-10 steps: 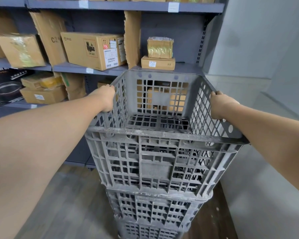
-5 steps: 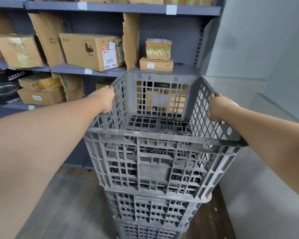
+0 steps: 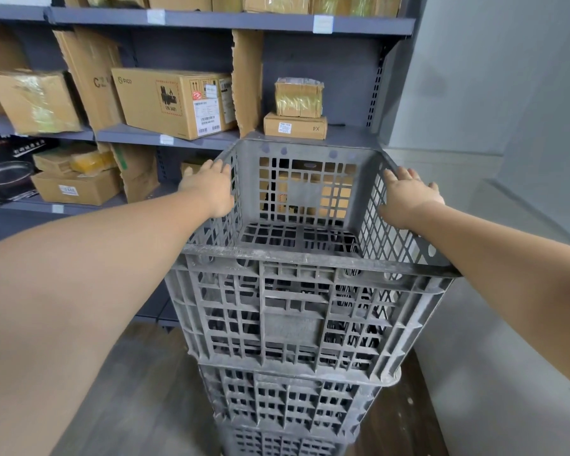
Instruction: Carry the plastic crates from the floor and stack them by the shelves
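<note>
Bottom crate [image 3: 287, 445] cut off below; shelf boxes [image 3: 313, 199] half-hidden behind top crate [image 3: 297, 311].

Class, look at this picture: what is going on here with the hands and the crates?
A person stands at a stack of grey crates beside the shelves. The top crate sits on the crates below. The left hand and right hand lie on its side rims with fingers straight, no grip on it. Cardboard boxes fill the shelves behind.
</note>
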